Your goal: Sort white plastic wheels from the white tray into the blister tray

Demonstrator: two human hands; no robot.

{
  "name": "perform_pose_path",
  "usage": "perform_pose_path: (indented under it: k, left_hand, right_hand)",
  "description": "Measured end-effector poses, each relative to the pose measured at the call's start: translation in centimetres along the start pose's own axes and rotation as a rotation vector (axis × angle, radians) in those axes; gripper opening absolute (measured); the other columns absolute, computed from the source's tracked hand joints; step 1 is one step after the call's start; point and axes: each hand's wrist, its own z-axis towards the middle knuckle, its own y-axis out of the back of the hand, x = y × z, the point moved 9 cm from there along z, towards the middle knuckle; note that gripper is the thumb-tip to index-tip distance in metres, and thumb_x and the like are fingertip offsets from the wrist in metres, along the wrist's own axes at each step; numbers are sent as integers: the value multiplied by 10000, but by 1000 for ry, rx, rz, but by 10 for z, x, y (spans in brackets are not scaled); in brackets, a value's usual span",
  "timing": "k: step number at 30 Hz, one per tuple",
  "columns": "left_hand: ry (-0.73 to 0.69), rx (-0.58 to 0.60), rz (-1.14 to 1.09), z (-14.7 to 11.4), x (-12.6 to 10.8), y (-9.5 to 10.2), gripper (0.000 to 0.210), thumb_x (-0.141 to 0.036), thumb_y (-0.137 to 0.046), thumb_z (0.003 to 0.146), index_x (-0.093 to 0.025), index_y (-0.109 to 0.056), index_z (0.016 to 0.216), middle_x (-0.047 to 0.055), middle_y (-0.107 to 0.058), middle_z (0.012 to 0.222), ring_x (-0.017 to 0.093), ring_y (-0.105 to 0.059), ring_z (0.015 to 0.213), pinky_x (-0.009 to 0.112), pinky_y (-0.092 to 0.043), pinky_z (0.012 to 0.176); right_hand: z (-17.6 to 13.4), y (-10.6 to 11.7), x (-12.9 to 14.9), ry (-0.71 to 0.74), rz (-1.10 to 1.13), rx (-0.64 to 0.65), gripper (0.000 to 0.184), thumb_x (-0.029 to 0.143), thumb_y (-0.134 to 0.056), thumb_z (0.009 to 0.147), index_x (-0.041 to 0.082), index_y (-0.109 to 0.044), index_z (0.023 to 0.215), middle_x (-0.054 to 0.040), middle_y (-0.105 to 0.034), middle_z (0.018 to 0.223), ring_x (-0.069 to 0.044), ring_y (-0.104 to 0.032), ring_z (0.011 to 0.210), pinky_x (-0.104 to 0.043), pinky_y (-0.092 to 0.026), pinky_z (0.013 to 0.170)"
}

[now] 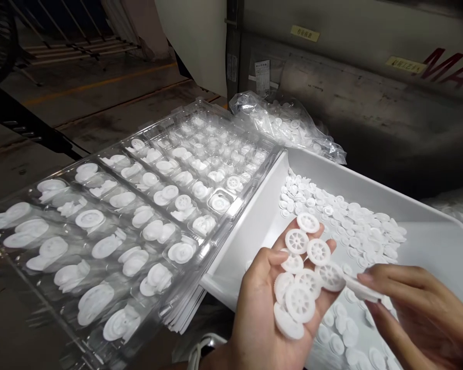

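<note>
My left hand (pixel 254 308), palm up and fingers slightly curled, cradles several white plastic gears (pixel 300 302) with spoked centres. Its thumb presses on one of them. At the edge of that palm, my right hand (pixel 420 303) pinches a single white gear (pixel 362 289) between thumb and fingers, seen nearly edge-on. Both hands are over a white plastic bin (pixel 312 164), which holds loose small white gears (pixel 347 216) along its far side and larger ones (pixel 341 329) nearer me. Left of the bin lies a clear compartmented tray (pixel 212 234) with white parts in its pockets.
White sheets or trays (pixel 185 308) are stacked under the clear tray's near edge. A clear plastic bag (pixel 289 123) of white parts sits behind the bin. A grey machine (pixel 351 87) with yellow labels stands beyond. A black fan (pixel 0 41) is at far left.
</note>
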Motion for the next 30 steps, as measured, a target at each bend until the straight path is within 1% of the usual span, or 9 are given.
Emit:
perform_pose_path:
  k: [3,5,7,12,15,19,24,28,30]
  left_hand:
    - [31,-7,40,-1,4,4,381,-196,-434,843,-120,-580,1187,156,-661,1156,288,-600,1084,432,-474,922]
    - [55,34,69,-3,8,4,378,-181,-410,861,-122,-569,1199,140,-672,1138,268,-622,1048,415,-483,911]
    - [86,89,81,-3,12,3,380,-165,-390,868,-119,-567,1201,130,-664,1152,263,-617,1057,413,-485,911]
    - [192,159,77,-4,16,-1,391,-160,-318,891,-139,-630,1126,132,-642,1178,253,-610,1072,435,-471,931]
    - [238,177,86,-7,16,-4,411,-187,-278,907,-137,-632,1109,141,-626,1192,254,-612,1070,463,-464,935]
    - [243,219,107,-9,15,-6,389,-196,-301,896,-130,-603,1132,147,-592,1223,249,-592,1103,466,-452,943]
    - [250,279,117,-9,14,-9,364,-169,-349,870,-145,-595,1136,136,-589,1216,243,-598,1092,452,-451,947]
    - [220,277,204,-8,11,-7,401,-61,-382,818,-181,-598,1134,117,-593,1209,244,-591,1097,455,-444,952]
    - [216,284,233,-8,12,-9,404,-81,-387,823,-199,-591,1151,118,-574,1238,246,-573,1117,430,-438,959]
  right_hand:
    - [5,3,10,64,-182,-9,363,36,-597,803,204,-617,1123,-70,-595,1018,-181,-599,893,-283,-457,721]
    - [8,4,14,61,-257,-39,380,-4,-583,807,187,-620,1134,-71,-606,1022,-170,-597,893,-285,-454,746]
    - [9,3,17,73,-246,-74,416,-57,-575,792,165,-620,1141,-71,-619,987,-160,-594,871,-289,-467,730]
    - [5,-1,19,157,-136,-71,489,-141,-582,715,54,-610,1162,-116,-632,957,-183,-596,853,-306,-499,645]
    - [1,1,19,203,-151,-84,528,-147,-566,692,26,-589,1189,-141,-635,993,-206,-601,865,-320,-504,628]
    - [-2,3,21,254,-168,-92,516,-121,-537,702,6,-574,1200,-168,-636,1043,-227,-607,890,-334,-520,625]
    - [5,1,19,215,-120,-115,479,-106,-576,708,41,-604,1162,-130,-672,967,-190,-624,845,-304,-535,632]
    - [11,1,18,149,-84,-167,400,-93,-532,745,75,-615,1099,-96,-674,906,-158,-626,822,-280,-542,638]
    - [13,1,18,116,-66,-172,386,-82,-526,750,96,-604,1084,-83,-674,881,-157,-630,805,-277,-546,621]
